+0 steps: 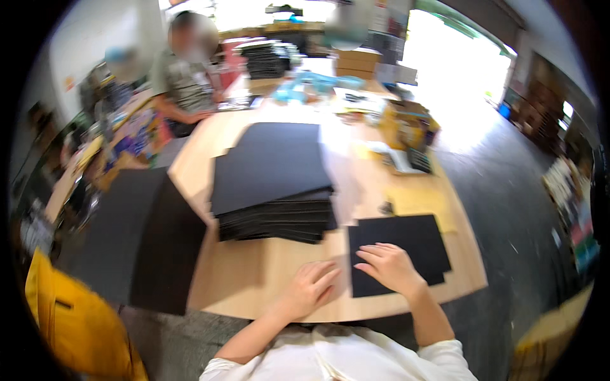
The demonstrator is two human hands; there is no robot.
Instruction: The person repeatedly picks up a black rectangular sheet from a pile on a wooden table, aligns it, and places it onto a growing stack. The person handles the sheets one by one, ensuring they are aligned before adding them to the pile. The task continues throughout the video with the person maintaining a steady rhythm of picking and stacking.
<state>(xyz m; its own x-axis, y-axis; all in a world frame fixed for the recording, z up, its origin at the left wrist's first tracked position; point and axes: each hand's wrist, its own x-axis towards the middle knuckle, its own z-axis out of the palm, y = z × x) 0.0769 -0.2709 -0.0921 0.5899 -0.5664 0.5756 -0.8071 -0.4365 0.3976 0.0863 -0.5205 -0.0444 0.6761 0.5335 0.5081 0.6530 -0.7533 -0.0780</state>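
A black card sheet [406,236] with stepped corners lies flat at the right front of the table. My right hand [389,265] rests on or just over its near left part, fingers stretched out, gripping nothing. To the left of that sheet, my left hand [312,289] hovers low over or touches the bare wood. Its fingers are loosely bent and a little apart, and nothing shows in them. Beyond my left hand stands a thick stack of black card sheets [270,171], its layers slightly skewed. Motion blurs the fingertips somewhat.
Left of the wooden table [241,286] is a large folded black board [140,235], with a yellow cover [76,317] nearer me. Yellow paper [416,200], a calculator [418,160] and a yellow box [406,124] lie at right. A person [184,82] stands at the far left side.
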